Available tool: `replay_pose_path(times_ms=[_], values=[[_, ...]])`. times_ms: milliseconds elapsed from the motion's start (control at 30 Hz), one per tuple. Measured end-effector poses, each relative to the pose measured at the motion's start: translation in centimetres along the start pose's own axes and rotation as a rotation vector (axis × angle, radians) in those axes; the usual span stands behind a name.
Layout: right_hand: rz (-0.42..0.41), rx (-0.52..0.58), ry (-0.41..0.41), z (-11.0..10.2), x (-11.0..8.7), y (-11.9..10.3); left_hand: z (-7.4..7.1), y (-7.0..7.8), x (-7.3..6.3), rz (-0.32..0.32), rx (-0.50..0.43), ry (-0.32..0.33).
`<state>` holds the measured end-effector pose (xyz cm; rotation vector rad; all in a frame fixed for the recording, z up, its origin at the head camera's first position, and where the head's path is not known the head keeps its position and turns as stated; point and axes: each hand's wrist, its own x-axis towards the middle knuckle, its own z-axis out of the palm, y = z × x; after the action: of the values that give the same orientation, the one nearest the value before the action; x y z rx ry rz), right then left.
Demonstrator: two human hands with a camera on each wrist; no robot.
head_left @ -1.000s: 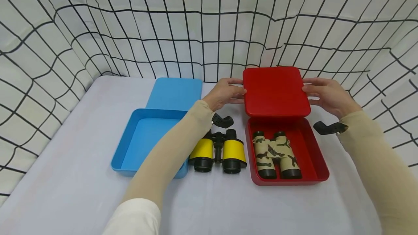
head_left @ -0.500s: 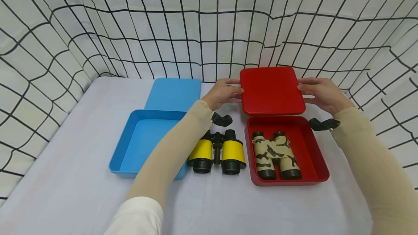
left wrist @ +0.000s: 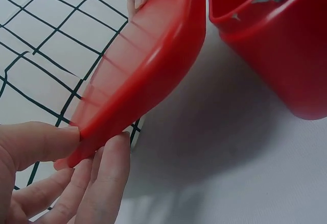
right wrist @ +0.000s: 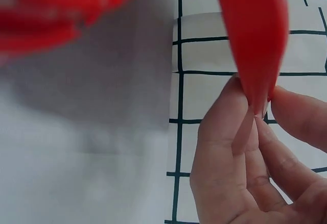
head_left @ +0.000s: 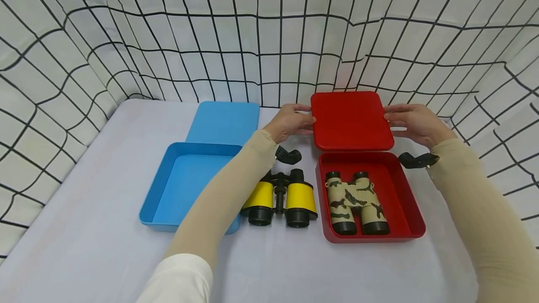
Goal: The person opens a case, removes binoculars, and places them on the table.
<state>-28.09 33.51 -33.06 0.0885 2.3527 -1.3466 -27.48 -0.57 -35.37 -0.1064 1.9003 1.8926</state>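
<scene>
A flat red lid is held up behind the red box, tilted toward the head camera. My left hand pinches its left edge between thumb and fingers, as the left wrist view shows. On the opposite edge, my right hand pinches the lid the same way; in the right wrist view the thumb and fingers lie on either side of the red rim. Camouflage binoculars lie inside the red box, toward its left side. Yellow and black binoculars lie on the cloth under my left wrist.
A blue box without contents in sight stands on the left, partly hidden by my left forearm. Its blue lid lies behind it. White cloth covers the table, and a black wire grid rises along the back and sides.
The red lid has shifted slightly left and then a little lower, with both hands still gripping its edges. Both boxes and both binoculars stay in place.
</scene>
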Motion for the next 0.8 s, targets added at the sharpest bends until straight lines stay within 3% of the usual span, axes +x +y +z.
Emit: replay_pose_path(times_ms=[400,800], values=[[-0.012,-0.063,-0.076,-0.7,0.8,0.7,0.3,-0.5,0.2,-0.014,0.038,0.006],[-0.008,-0.064,-0.086,-0.3,1.7,1.5,0.3,-0.4,0.3,-0.005,0.108,0.022]])
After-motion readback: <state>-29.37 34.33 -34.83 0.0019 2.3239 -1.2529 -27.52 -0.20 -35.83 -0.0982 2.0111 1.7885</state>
